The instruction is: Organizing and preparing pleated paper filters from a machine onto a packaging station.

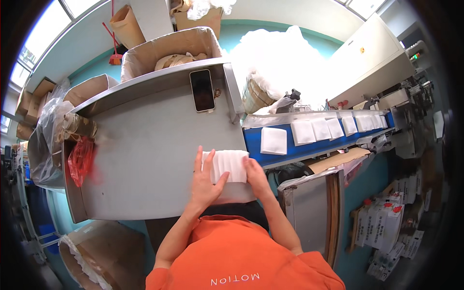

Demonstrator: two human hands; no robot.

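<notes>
One white bundle (234, 166) lies on the near right of the desk (150, 150), between two hands: the left hand (207, 187) has a spread grip, thumb against it; the right hand (257, 178) touches its other side, pinch unclear. Handling seems midway; five distinct white stacks (274, 140) remain on one blue belt (250, 143), plus overlapping ones I cannot count; one phone (202, 90) lies beyond

From your head, one wide fisheye view looks down past your orange shirt (241, 256) and out across the grey worktop (145, 159), centred just beyond your nearby left hand (205, 183) and right hand (257, 178).
</notes>
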